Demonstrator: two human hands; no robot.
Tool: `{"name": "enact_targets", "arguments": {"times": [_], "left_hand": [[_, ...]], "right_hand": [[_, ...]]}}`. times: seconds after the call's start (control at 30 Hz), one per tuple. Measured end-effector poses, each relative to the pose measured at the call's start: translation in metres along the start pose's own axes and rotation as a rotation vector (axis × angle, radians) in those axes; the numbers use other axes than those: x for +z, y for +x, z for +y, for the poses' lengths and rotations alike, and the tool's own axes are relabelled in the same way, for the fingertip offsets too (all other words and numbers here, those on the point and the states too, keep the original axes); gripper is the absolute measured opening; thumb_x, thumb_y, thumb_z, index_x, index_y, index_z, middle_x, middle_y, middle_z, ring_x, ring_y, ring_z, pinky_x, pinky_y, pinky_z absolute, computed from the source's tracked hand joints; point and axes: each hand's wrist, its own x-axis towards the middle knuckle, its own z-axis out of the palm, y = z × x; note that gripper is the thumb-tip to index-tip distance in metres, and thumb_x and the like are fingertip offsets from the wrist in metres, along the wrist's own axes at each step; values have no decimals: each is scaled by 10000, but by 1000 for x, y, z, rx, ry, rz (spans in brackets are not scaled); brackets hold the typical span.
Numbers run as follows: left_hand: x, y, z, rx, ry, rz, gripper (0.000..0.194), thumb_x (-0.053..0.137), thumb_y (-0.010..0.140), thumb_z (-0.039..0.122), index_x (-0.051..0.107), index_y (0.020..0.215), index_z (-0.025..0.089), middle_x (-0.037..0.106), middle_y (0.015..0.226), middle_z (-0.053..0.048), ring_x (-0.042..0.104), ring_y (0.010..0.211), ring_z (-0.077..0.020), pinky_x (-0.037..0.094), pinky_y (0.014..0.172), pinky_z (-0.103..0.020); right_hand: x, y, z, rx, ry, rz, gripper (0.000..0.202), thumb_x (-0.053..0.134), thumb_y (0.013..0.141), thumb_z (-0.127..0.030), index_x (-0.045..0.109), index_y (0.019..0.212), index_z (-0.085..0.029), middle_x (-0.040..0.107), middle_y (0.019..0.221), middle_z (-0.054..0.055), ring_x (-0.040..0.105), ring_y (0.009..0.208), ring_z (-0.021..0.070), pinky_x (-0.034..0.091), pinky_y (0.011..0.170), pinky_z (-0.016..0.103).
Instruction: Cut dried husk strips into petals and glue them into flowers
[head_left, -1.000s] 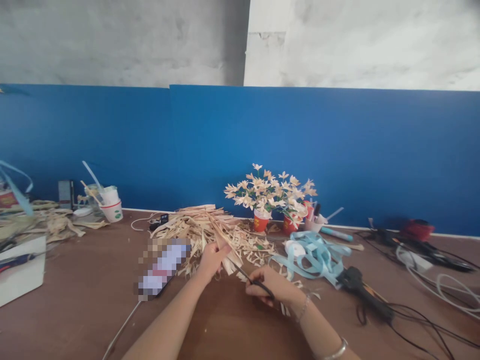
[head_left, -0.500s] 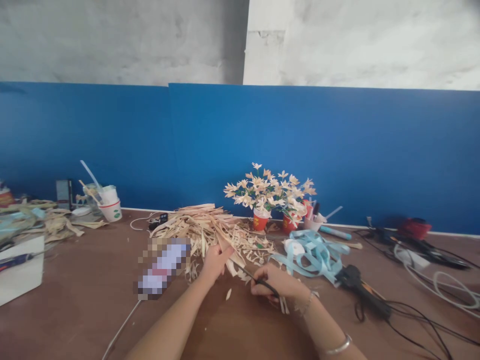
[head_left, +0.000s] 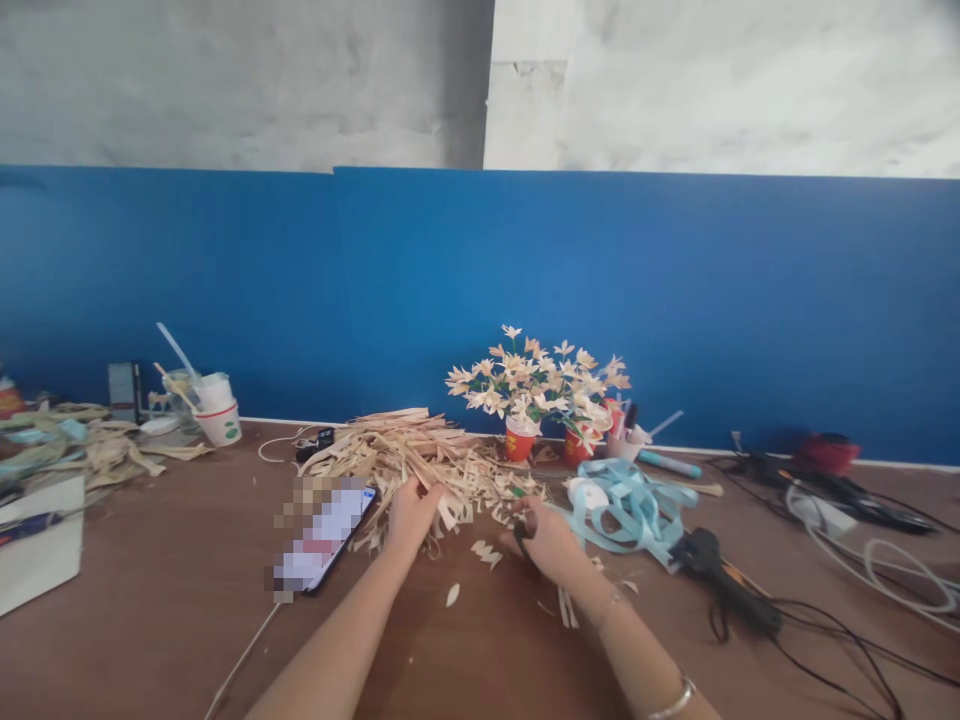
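Observation:
My left hand (head_left: 409,518) is at the front edge of a pile of pale dried husk strips (head_left: 375,450), thumb and fingers closed on a strip whose far part blends into the pile. To its right my right hand (head_left: 553,542) is curled around scissors (head_left: 522,536); a dark handle loop shows, while the blades cannot be made out. Between the hands, several small pale cut pieces (head_left: 486,553) lie on the brown table (head_left: 465,660). A single petal-shaped piece (head_left: 452,595) rests nearer to me.
Behind the pile stand pale flowers (head_left: 517,372) in red cups (head_left: 520,440). Light blue ribbon (head_left: 637,510) and a black corded tool (head_left: 731,590) lie right. A phone (head_left: 326,540) with a white cable is left. A blue panel (head_left: 480,270) closes the back.
My left hand has moved slightly left and back to the pile. Several small cut pieces now lie between the hands. My right hand has shifted up and right, with the scissors less visible.

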Motion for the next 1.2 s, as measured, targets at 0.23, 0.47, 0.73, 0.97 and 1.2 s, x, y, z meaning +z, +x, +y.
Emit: {"name": "enact_targets", "arguments": {"times": [0.23,0.47,0.73,0.97,1.2], "left_hand": [[-6,3,-3,146,364,124,604,599,678,245,406,1234,107,610,997,-120,563,944,-265,416,801,-367],[-2,-19,16,662,501,-134,93,574,716,171,655,707,215,604,938,-57,496,975,-241,370,874,-389],[5,-43,18,663,656,-454,50,592,700,219,641,693,206,560,980,-66,448,1018,-253,330,876,-394],[7,-40,11,622,671,-477,77,558,682,136,588,665,205,544,973,-42,447,1002,-227,329,850,-355],[9,-37,13,577,523,-432,129,503,698,109,576,723,213,603,796,-15,517,862,-200,341,819,-342]], "right_hand": [[0,-7,-8,39,-358,110,311,595,721,-425,574,938,-204,676,810,66,625,783,233,362,616,264],[6,-6,-9,1,-502,180,240,615,710,-401,627,844,-201,651,965,83,597,920,227,389,677,252],[12,2,-6,170,-379,144,461,673,644,-374,577,1049,-175,687,931,113,623,907,267,416,703,293],[11,6,1,165,-206,192,566,697,586,-323,557,1099,-129,686,915,127,628,894,265,422,702,272],[16,7,0,144,-169,202,385,655,596,-196,623,977,-155,680,772,66,626,767,226,401,634,253]]}}
